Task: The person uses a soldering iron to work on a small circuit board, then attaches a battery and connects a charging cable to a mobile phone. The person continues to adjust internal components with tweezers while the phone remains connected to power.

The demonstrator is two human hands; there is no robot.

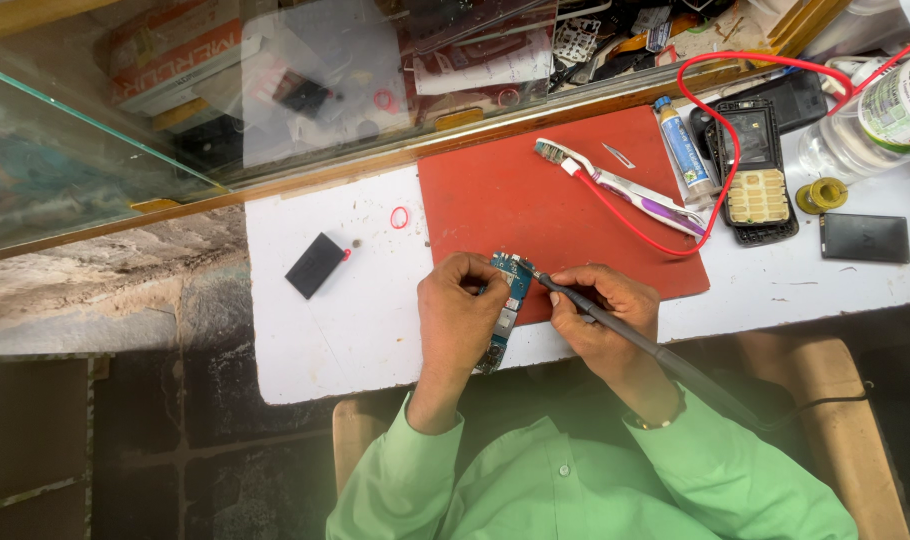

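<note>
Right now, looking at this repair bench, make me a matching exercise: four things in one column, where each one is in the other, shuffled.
Things:
1. circuit board
2. toothbrush
3. red rubber band
4. soldering iron

Places:
A. lying on the red mat
B. held in the right hand
C. gripped by the left hand
D. on the white table, left of the mat

Pairs: 1-C, 2-A, 3-D, 4-B
</note>
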